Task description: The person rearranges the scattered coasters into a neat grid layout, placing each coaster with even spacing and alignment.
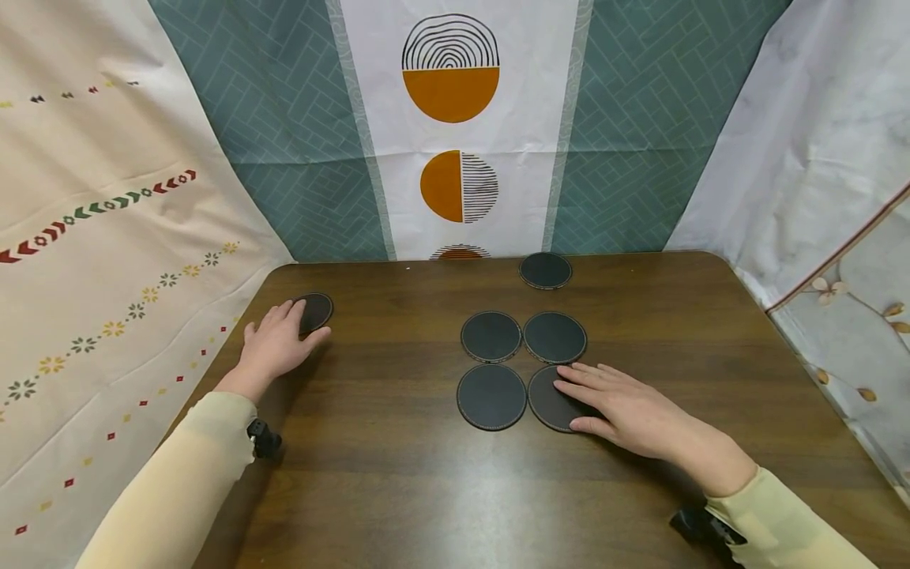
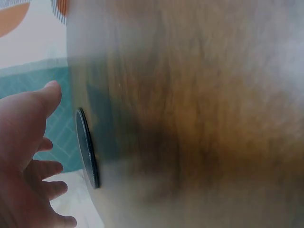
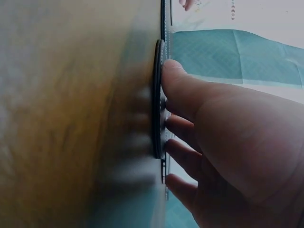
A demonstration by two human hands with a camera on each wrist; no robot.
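A round black coaster with a stitched rim lies flat at the table's far left. Over its left part reaches my left hand, fingers spread; the left wrist view shows a gap between that hand and the coaster. Near the middle, my right hand rests its fingertips on the front right coaster of a two-by-two block. In the right wrist view, the thumb and fingers lie straight against the coaster's top face.
The block's other coasters are the front left, back left and back right. One more coaster lies at the back edge of the brown wooden table. Patterned cloths hang around the table.
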